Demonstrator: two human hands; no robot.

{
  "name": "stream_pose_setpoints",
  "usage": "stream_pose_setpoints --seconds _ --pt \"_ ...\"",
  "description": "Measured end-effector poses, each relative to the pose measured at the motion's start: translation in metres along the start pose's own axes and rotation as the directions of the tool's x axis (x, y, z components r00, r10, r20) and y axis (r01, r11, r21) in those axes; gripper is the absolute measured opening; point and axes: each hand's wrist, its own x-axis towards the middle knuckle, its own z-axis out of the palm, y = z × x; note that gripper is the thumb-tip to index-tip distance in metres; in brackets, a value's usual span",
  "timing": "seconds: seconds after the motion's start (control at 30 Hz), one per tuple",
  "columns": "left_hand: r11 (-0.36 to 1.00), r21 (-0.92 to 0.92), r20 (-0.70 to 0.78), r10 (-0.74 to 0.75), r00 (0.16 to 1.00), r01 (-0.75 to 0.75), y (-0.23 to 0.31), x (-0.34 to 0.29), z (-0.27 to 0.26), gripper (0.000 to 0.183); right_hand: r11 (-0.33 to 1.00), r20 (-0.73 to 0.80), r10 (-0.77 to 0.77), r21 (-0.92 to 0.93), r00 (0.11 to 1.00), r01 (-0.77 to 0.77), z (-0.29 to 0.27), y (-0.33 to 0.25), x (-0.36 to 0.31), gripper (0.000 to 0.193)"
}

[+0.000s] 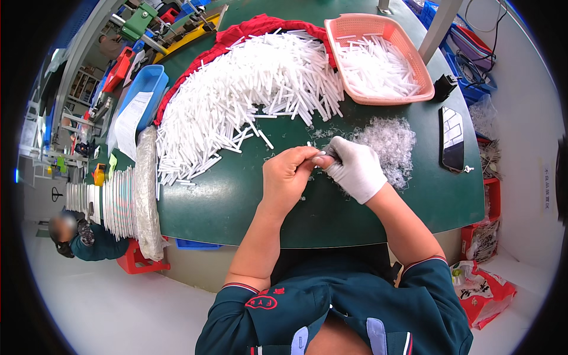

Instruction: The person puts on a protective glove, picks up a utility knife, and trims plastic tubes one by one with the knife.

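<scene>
My bare left hand and my gloved right hand meet over the near middle of the green table. Both are closed, fingertips together, round a short white plastic tube; most of it is hidden by the fingers. Beyond my left hand spreads a big heap of similar white tubes, lying on a red cloth. Right beside the white glove lies a pile of clear plastic scraps. Farther back, a pink plastic basket holds more white tubes.
On the right lie a black phone and a small key. A blue tray with a paper sheet, a wrapped roll and stacked white sheets line the left. A metal post rises behind the basket. Another person sits far left.
</scene>
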Motion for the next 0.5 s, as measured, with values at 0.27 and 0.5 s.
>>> stream_pose_setpoints --seconds 0.27,0.5 --pt "0.996 -0.093 0.021 0.015 1.0 -0.013 0.0012 0.0014 0.0017 0.018 0.994 -0.01 -0.032 -0.106 0.999 0.031 0.0 0.0011 -0.0014 0.034" --pt "0.994 -0.108 0.035 -0.007 0.999 0.011 0.0008 0.0007 0.0006 0.017 0.993 -0.008 -0.038 -0.109 0.999 0.037 -0.0018 0.0008 -0.0011 0.033"
